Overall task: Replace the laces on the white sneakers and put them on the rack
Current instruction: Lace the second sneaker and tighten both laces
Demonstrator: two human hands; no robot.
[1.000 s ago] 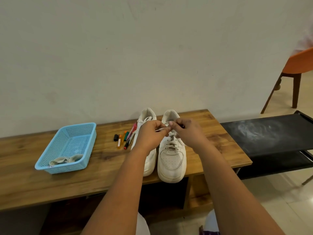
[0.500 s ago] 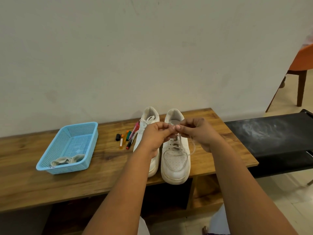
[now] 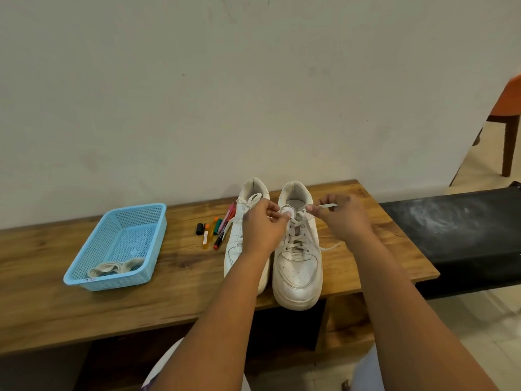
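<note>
Two white sneakers stand side by side on the wooden bench (image 3: 180,280), toes toward me. The right sneaker (image 3: 298,266) is laced; the left sneaker (image 3: 239,241) has a tied lace and is partly hidden by my left arm. My left hand (image 3: 260,227) pinches the lace at the top of the right sneaker's tongue. My right hand (image 3: 342,218) pinches the other lace end (image 3: 327,206), which sticks out to the right of my fingers. A loose lace tail (image 3: 331,246) hangs off the right sneaker's side.
A blue plastic basket (image 3: 152,221) with bundled old laces (image 3: 117,270) sits at the bench's left. Several markers (image 3: 217,227) lie left of the sneakers. A black rack shelf (image 3: 462,230) stands to the right. An orange chair (image 3: 507,114) is at the far right.
My hands have drawn apart over the right sneaker; the right hand has pulled its lace end out to the right. The view shifted slightly.
</note>
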